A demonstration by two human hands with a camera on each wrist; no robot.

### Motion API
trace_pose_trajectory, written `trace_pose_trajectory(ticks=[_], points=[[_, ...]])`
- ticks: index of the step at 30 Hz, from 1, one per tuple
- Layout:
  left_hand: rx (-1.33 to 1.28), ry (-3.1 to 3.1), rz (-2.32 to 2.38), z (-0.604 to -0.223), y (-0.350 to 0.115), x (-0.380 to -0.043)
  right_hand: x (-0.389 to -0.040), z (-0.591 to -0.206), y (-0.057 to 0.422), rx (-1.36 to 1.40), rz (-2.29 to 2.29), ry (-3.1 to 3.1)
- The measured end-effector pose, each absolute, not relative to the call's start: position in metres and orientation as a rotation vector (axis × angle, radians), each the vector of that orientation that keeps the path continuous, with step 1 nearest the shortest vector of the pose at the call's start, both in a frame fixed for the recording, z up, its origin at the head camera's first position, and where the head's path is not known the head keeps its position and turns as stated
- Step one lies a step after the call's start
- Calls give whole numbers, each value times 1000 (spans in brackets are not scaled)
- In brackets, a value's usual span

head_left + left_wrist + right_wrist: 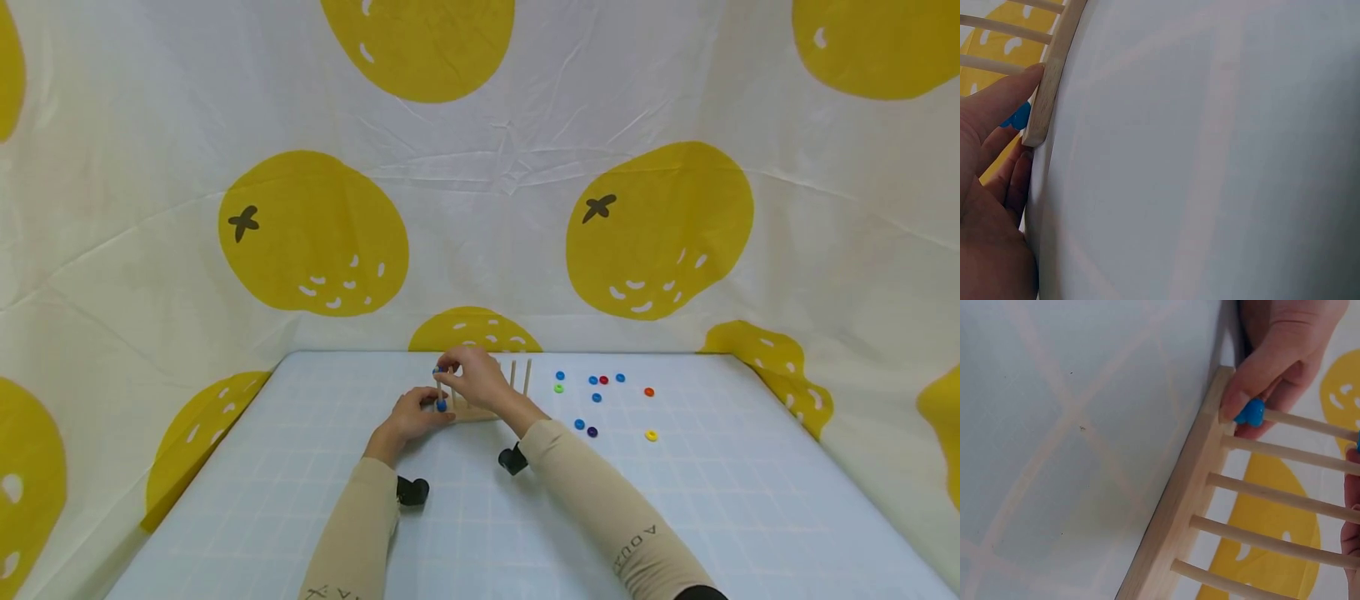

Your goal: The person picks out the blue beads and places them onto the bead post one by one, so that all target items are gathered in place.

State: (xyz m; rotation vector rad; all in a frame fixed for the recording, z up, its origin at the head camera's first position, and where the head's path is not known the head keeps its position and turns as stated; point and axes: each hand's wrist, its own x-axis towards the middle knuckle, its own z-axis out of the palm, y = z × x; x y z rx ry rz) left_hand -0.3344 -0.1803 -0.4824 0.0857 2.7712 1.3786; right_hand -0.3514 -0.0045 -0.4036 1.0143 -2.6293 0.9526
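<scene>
A wooden peg rack [1188, 465] stands on the table, its upright dowels in a row. My left hand [412, 415] grips the left end of its base, thumb on the front and fingers behind, as the left wrist view shows. Blue beads [1251, 412] sit at the foot of the leftmost dowel [1310, 424]. At the top of that dowel my right hand [477, 379] pinches another blue bead [437, 370]. Only the edge of this bead shows in the right wrist view, beside the right fingers [1352, 519]. The right hand hides some dowels in the head view.
Right of the rack lie several loose beads: blue [596, 397], green [558, 388], red [603, 380], orange [648, 392], purple [592, 432] and yellow [651, 435]. The table [712, 500] has a pale checked cover. A fruit-patterned cloth [487, 233] hangs behind.
</scene>
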Motion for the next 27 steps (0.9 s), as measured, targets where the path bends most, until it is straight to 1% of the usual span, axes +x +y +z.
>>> trace_pose_trajectory(ticks=[6, 11, 17, 27], points=[[101, 2770, 1387, -472, -178, -325, -351, -403, -5, 1010, 864, -2639], [94, 2766, 1385, -471, -178, -324, -350, -401, -4, 1016, 868, -2660], [97, 2766, 1394, -472, -179, -327, -350, -392, 1, 1096, 897, -2696], [32, 2770, 1380, -474, -175, -325, -344, -378, 32, 1140, 955, -2696]])
